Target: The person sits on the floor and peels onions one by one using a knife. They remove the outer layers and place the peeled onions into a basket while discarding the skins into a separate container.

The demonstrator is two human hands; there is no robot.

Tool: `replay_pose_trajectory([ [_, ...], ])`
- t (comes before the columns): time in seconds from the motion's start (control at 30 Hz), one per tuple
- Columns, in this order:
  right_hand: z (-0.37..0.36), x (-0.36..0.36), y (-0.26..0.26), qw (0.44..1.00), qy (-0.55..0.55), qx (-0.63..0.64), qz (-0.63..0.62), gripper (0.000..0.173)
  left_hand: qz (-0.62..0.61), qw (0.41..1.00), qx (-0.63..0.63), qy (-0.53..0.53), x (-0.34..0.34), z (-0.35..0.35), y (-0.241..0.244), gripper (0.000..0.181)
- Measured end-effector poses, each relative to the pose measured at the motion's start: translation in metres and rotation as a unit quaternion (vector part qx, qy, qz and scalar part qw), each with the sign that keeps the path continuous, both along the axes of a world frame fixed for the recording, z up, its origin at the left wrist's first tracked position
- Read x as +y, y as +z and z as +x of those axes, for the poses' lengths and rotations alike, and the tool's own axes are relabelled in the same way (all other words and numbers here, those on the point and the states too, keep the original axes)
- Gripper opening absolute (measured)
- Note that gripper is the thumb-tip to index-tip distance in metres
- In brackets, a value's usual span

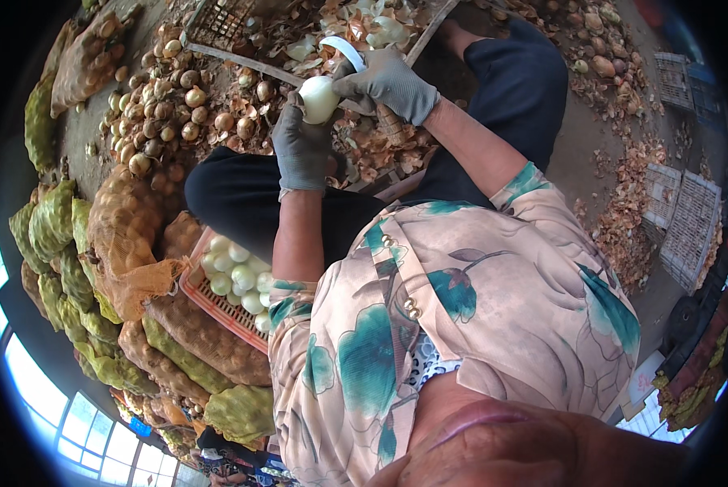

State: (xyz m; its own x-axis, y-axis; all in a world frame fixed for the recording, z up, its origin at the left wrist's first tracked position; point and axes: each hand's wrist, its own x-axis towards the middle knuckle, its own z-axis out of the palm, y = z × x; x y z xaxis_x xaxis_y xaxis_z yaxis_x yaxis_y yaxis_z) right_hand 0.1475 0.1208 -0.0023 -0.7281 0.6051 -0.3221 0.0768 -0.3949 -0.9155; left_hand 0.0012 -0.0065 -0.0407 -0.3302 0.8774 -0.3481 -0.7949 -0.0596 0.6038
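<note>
My left hand (303,140), in a grey glove, holds a peeled white onion (319,100) by its side. My right hand (391,85), gloved too, has its fingertips against the onion's right side. A curved, pale strip (344,50) sticks up from the fingers of my right hand; whether it is a blade or a peel cannot be told. Onion skins (370,152) lie below and beyond both hands. Peeled onions (242,277) fill a pink plastic basket (217,307) beside my left thigh. Unpeeled onions (196,96) are heaped on the floor ahead to the left.
Mesh sacks of onions (123,225) crowd the left side, with green sacks (53,225) behind them. A crate with a wooden edge (242,59) stands just ahead. More onions (601,64) lie at the upper right, and plastic crates (692,225) stand among skins on the right.
</note>
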Motion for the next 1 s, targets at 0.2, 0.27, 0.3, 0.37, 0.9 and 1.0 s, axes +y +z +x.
replay_pose_trajectory([
  [0.2, 0.006, -0.022, 0.020, 0.998, 0.041, -0.036, 0.011, 0.029, -0.018, 0.998, -0.004, 0.054, 0.007, 0.005, 0.017, 0.049],
  [0.27, 0.006, -0.022, 0.010, 1.000, 0.004, -0.012, 0.009, 0.033, -0.028, 0.998, 0.018, 0.053, 0.006, 0.005, 0.018, 0.049],
  [0.3, 0.007, -0.022, 0.003, 1.000, -0.016, 0.000, 0.008, 0.034, -0.040, 0.998, 0.022, 0.043, 0.007, 0.004, 0.018, 0.048],
  [0.37, 0.003, -0.024, -0.009, 0.979, -0.038, -0.073, 0.189, 0.039, -0.063, 0.997, 0.032, 0.022, 0.007, 0.001, 0.014, 0.047],
  [0.9, 0.004, -0.016, -0.014, 0.898, -0.111, -0.087, 0.417, 0.029, -0.022, 0.994, 0.088, -0.063, 0.002, 0.002, 0.018, 0.056],
  [1.0, 0.004, -0.016, -0.018, 0.871, -0.121, -0.111, 0.463, 0.026, -0.021, 0.994, 0.090, -0.053, 0.003, 0.005, 0.018, 0.057],
])
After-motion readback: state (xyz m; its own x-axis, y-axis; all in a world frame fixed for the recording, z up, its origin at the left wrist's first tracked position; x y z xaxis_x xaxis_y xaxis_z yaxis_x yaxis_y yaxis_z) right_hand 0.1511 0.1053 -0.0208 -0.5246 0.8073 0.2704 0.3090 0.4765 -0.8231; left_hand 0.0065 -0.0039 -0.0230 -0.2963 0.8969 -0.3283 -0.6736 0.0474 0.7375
